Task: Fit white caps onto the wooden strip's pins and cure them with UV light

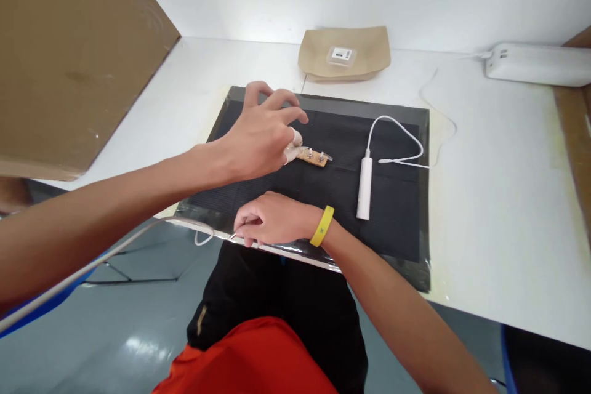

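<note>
My left hand [268, 129] is over the black mat [341, 191], with pale finger cots [294, 146] on the thumb and index finger. These two are closed on the left end of a small tan strip [314, 157] bearing two metal posts with white tips; the other fingers are raised and curled. Clear film shows along the strip. Lower down, at the mat's front edge, my right hand [272, 218] is closed in a pinch. A thin, pointed end sticks out from its fingertips, too small to name. A yellow band [322, 226] circles that wrist.
A white stick-shaped device [364, 188] with a looped cable [409, 130] lies right on the mat. Behind stands a brown paper tray [314, 61] holding a small clear case [341, 56]. A white power strip [530, 64] is at back right, cardboard [78, 68] at left.
</note>
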Demonstrator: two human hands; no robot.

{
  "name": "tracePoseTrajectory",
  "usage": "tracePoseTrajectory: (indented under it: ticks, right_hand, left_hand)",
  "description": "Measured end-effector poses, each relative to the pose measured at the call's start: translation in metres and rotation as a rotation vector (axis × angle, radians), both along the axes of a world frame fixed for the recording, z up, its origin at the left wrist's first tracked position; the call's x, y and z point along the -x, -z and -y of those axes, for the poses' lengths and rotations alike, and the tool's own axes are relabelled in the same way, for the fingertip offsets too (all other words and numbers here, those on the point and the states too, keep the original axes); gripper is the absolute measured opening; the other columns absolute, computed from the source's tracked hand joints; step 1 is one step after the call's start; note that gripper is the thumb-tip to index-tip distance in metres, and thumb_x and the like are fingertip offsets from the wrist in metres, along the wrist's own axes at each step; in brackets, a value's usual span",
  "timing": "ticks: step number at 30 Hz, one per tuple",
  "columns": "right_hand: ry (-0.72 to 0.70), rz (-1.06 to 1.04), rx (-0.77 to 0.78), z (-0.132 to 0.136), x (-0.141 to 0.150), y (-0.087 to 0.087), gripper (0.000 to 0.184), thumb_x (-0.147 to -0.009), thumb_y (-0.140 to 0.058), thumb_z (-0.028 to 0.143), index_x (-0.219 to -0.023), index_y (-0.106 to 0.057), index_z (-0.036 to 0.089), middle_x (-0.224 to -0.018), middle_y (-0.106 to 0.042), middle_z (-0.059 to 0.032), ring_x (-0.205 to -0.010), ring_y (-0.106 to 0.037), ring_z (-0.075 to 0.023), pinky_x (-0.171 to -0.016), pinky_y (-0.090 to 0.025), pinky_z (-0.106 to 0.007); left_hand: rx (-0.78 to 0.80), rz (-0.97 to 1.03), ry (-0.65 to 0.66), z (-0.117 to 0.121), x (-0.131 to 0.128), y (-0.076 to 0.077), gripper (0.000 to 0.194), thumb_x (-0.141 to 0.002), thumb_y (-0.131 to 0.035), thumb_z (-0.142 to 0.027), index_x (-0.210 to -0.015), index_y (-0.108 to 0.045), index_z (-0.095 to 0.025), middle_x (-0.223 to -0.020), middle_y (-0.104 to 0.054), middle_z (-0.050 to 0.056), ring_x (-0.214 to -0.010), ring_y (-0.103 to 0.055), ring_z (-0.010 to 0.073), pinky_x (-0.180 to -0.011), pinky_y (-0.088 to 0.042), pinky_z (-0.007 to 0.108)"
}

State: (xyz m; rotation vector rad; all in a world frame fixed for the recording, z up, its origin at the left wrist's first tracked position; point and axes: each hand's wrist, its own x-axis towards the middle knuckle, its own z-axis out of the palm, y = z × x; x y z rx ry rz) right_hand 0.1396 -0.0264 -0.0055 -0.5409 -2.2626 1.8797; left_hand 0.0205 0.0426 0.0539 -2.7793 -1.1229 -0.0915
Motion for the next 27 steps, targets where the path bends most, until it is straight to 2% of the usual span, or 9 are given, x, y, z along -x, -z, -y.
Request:
tracePoseTrajectory:
  ticks: [3,9,17,21,27]
  right_hand:
    - [-0.006,-0.01,0.011,0.0,0.0,0.001,0.017,-0.091,-0.056,0.012,-0.08,-0.069,0.016,-0.078,-0.078,-0.0003,-0.065,-0.067,-0.0102,-0.071,-0.044,-0.023]
    - [-0.008,-0.015,0.046,0.001,0.001,0.005,0.016,-0.091,-0.056,0.013,-0.081,-0.068,0.017,-0.079,-0.078,-0.0005,-0.065,-0.068,-0.0104,-0.068,-0.043,-0.022]
    - [-0.012,-0.017,0.066,0.0,0.001,0.005,0.016,-0.093,-0.057,0.015,-0.082,-0.068,0.017,-0.079,-0.078,-0.0011,-0.064,-0.07,-0.0111,-0.07,-0.044,-0.023]
    - [-0.014,-0.021,0.062,0.0,0.001,0.005,0.014,-0.093,-0.059,0.016,-0.082,-0.068,0.017,-0.079,-0.078,-0.001,-0.064,-0.07,-0.0111,-0.07,-0.045,-0.022]
    - [-0.018,-0.029,0.066,0.0,0.001,0.008,0.013,-0.094,-0.06,0.017,-0.085,-0.069,0.017,-0.078,-0.079,-0.0003,-0.064,-0.07,-0.0109,-0.07,-0.046,-0.022]
  left_hand:
    - [0.012,0.019,0.013,0.002,-0.008,0.001,0.026,-0.095,-0.054,-0.022,-0.079,-0.075,-0.022,-0.123,-0.076,0.002,-0.13,-0.058,0.0311,-0.113,-0.038,0.065]
    - [0.041,-0.059,0.012,0.005,-0.021,0.003,0.024,-0.091,-0.055,-0.02,-0.075,-0.072,-0.022,-0.115,-0.076,0.004,-0.126,-0.058,0.0313,-0.117,-0.036,0.064]
    - [0.014,-0.229,-0.066,0.009,-0.03,-0.007,0.026,-0.086,-0.049,-0.009,-0.07,-0.068,-0.017,-0.102,-0.074,0.008,-0.119,-0.061,0.0306,-0.111,-0.042,0.061]
    - [-0.001,-0.171,-0.091,0.009,-0.03,-0.005,0.029,-0.089,-0.05,-0.012,-0.065,-0.066,-0.017,-0.09,-0.072,0.008,-0.11,-0.062,0.0291,-0.109,-0.04,0.059]
    - [0.057,-0.114,-0.051,0.007,-0.027,0.002,0.025,-0.084,-0.053,-0.011,-0.061,-0.059,-0.018,-0.089,-0.071,0.007,-0.111,-0.06,0.0288,-0.111,-0.039,0.061]
